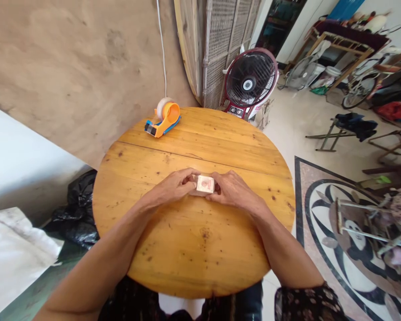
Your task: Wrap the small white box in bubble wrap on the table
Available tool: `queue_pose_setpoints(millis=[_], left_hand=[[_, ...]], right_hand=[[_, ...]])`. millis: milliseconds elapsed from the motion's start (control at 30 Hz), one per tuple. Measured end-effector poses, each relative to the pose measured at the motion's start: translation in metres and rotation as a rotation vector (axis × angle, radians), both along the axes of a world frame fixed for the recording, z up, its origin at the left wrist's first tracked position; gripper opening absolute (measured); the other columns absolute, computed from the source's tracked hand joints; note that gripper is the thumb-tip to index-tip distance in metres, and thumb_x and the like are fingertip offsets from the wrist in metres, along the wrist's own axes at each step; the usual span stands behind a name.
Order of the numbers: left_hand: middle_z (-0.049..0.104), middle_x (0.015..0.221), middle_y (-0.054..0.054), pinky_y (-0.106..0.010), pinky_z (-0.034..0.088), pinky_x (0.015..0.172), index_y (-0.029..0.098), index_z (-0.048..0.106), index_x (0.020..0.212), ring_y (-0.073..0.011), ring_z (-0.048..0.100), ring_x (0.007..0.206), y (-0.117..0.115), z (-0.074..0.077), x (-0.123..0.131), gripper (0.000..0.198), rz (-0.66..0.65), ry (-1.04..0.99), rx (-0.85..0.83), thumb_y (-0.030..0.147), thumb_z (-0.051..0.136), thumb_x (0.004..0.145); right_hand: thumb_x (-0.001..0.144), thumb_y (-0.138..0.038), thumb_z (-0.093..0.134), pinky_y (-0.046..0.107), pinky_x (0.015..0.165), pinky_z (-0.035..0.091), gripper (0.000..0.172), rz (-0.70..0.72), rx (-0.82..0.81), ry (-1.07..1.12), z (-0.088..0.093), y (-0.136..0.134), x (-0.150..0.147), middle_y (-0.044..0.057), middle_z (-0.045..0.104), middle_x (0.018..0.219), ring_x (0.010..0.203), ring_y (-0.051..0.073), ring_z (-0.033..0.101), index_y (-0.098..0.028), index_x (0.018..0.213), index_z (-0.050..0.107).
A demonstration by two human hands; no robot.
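A small whitish block-like pack with a reddish print on its top (205, 183) rests at the middle of the round wooden table (200, 240). My left hand (176, 185) grips its left end, thumb in front and fingers behind. From the other side my right hand (229, 189) closes on the right end in the same way. Parts of its ends are hidden by my fingers, and the print is too small to read. Beyond my hands, near the table's far left edge, stands an orange and blue tape dispenser (169, 118) with a roll of tape.
A dark red fan (250, 78) stands behind the table's far right edge. Black plastic bags (75, 209) lie on the left by the wall. On the right are a folding stool (341, 129), a bicycle (361, 87) and a patterned floor (324, 214).
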State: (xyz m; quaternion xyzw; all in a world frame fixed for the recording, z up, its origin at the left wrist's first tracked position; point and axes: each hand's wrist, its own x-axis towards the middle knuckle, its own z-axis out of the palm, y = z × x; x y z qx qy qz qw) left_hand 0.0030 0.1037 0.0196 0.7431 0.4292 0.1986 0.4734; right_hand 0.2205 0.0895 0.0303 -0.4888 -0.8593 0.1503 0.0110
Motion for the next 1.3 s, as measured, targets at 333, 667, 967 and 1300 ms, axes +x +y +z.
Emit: queue_pose_setpoints(millis=[333, 667, 967, 1300], left_hand=[[0.051, 0.059, 0.004, -0.021, 0.035, 0.05, 0.016, 0.057, 0.083, -0.0103, 0.046, 0.053, 0.001, -0.014, 0.01, 0.032, 0.172, -0.168, -0.126, 0.048, 0.053, 0.085], [0.055, 0.061, 0.003, -0.021, 0.033, 0.05, 0.018, 0.06, 0.085, -0.0113, 0.049, 0.056, 0.002, -0.023, 0.014, 0.022, 0.232, -0.004, 0.017, 0.039, 0.06, 0.079], [0.055, 0.062, 0.004, -0.022, 0.033, 0.051, 0.019, 0.06, 0.086, -0.0119, 0.049, 0.057, 0.001, -0.022, 0.016, 0.028, 0.258, 0.036, 0.036, 0.046, 0.062, 0.078], [0.051, 0.059, 0.004, -0.021, 0.037, 0.049, 0.017, 0.055, 0.081, -0.0103, 0.048, 0.051, 0.001, -0.014, 0.012, 0.03, 0.24, -0.2, -0.129, 0.046, 0.047, 0.087]], right_hand=[[0.079, -0.035, 0.059, 0.029, 0.07, 0.03, 0.022, 0.032, 0.041, -0.019, 0.001, -0.004, -0.004, 0.006, 0.068, 0.082, 0.072, 0.019, 0.059, -0.017, 0.092, 0.055], [0.078, -0.038, 0.062, 0.03, 0.072, 0.03, 0.025, 0.037, 0.049, -0.025, -0.001, -0.005, -0.004, 0.005, 0.068, 0.081, 0.071, 0.02, 0.058, -0.017, 0.09, 0.055], [0.078, -0.038, 0.061, 0.03, 0.07, 0.03, 0.025, 0.039, 0.058, -0.015, -0.002, -0.005, -0.004, 0.005, 0.067, 0.079, 0.07, 0.019, 0.058, -0.017, 0.091, 0.055], [0.078, -0.045, 0.065, 0.029, 0.069, 0.033, 0.047, 0.048, -0.098, 0.048, 0.006, -0.002, 0.001, 0.005, 0.069, 0.086, 0.075, 0.02, 0.06, -0.016, 0.114, 0.054]])
